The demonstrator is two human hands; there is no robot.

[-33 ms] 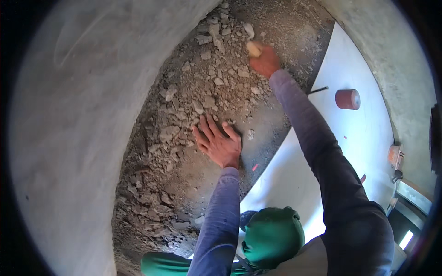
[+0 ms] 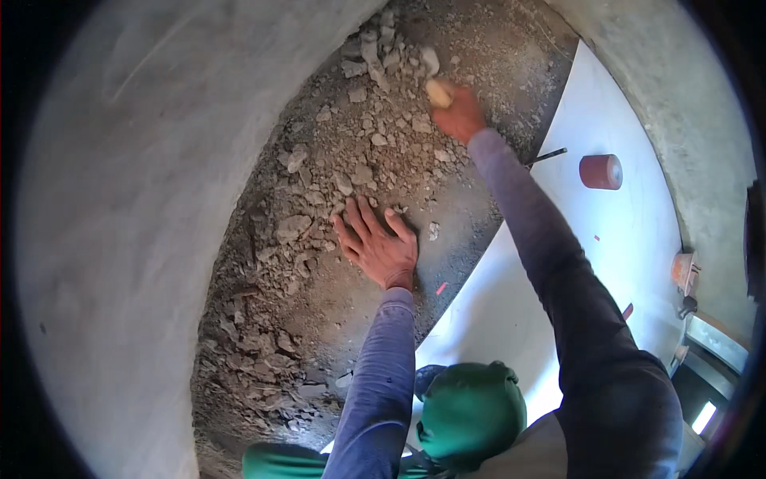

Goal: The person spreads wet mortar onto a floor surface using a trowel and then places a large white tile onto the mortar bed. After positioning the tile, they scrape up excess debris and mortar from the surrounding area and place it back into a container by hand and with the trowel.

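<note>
My right hand (image 2: 461, 114) is closed around the pale wooden handle of a small trowel (image 2: 430, 60), whose light grey blade points away from me among the rubble at the far end. Motion blurs the handle and blade slightly. Lower and to the left, my left hand (image 2: 384, 249) rests palm down on the dusty ground with its fingers spread, holding nothing. Broken lumps and loose grit (image 2: 343, 184) lie around both hands, heaped most thickly along the left wall.
A pale wall (image 2: 144, 199) runs along the left, another (image 2: 694, 104) on the right. On a white sheet (image 2: 527, 303) stand a reddish-brown cylinder (image 2: 600, 172) and a thin black rod (image 2: 550, 156). A green-clad knee (image 2: 472, 411) is below; a red scrap (image 2: 441, 288) lies nearby.
My right hand and the trowel have shifted slightly toward me. The left hand stays in place on the ground.
</note>
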